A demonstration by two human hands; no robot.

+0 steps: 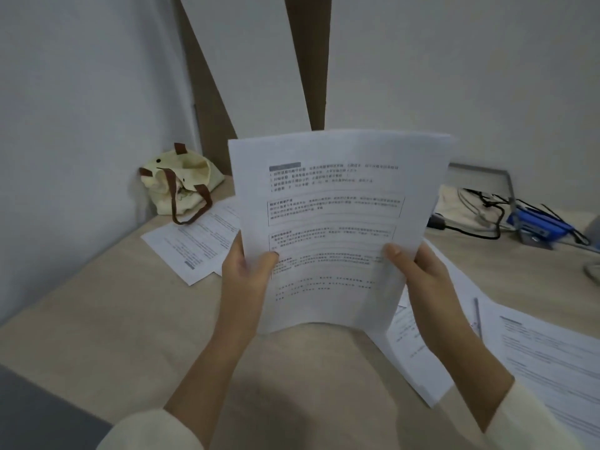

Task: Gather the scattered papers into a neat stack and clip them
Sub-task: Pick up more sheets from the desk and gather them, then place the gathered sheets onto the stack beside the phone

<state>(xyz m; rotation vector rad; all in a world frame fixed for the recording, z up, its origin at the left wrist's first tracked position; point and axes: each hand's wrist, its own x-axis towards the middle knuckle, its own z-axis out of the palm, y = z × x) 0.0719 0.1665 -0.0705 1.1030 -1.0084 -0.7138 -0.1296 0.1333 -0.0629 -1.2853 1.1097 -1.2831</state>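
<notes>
The left grip [250, 274] and the right grip [422, 287] each pinch a side edge of the held papers [331, 216], thumb on the printed front and fingers behind. The sheaf stands upright over the middle of the worktop [113, 303], its lower edge down near the surface, probably so the sheets can be tapped level before clipping. How many sheets it holds I cannot tell; the top edge hints at more than one.

Two overlapping loose sheets [194, 245] lie far left beside one tote bag [178, 183]. At least two more sheets [552, 362] lie near right, with what looks like one pen [477, 316] on them. These are not yet gathered. No clip is visible. Cables [480, 206] lie far right.
</notes>
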